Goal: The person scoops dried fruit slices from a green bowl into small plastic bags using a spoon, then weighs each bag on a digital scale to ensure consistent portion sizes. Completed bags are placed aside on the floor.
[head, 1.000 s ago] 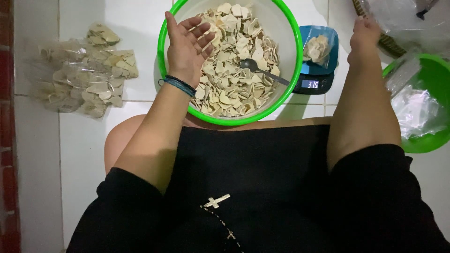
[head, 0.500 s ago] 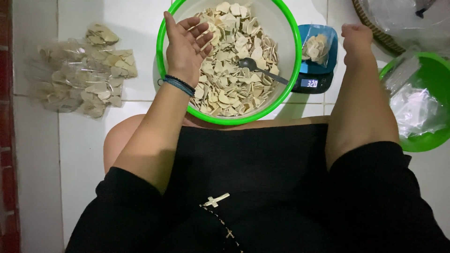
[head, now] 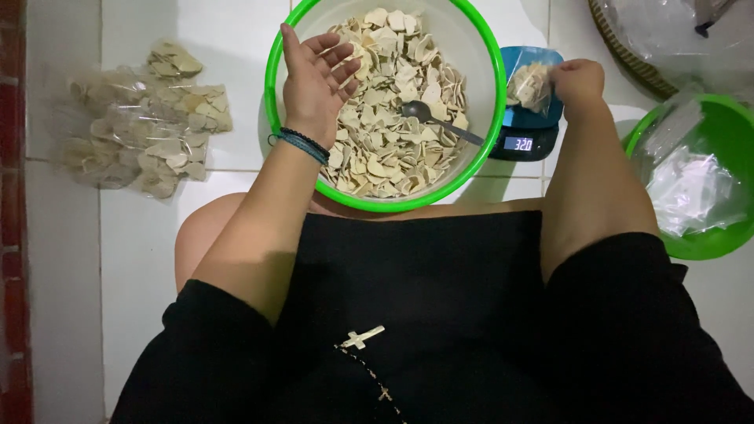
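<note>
Clear plastic crinkles on the blue scale (head: 525, 129), where the right hand (head: 577, 81) is pinched shut on a small bag of chips (head: 531, 85) — light, brittle stuff, probably best held by the bag's slack top edge. Over the green-rimmed bowl (head: 491, 102) of pale chips, the left hand (head: 314, 82) hovers open, fingers spread — a spoon (head: 428, 118) lies among them. Filled bags (head: 145, 126) sit well apart on the tiles.
</note>
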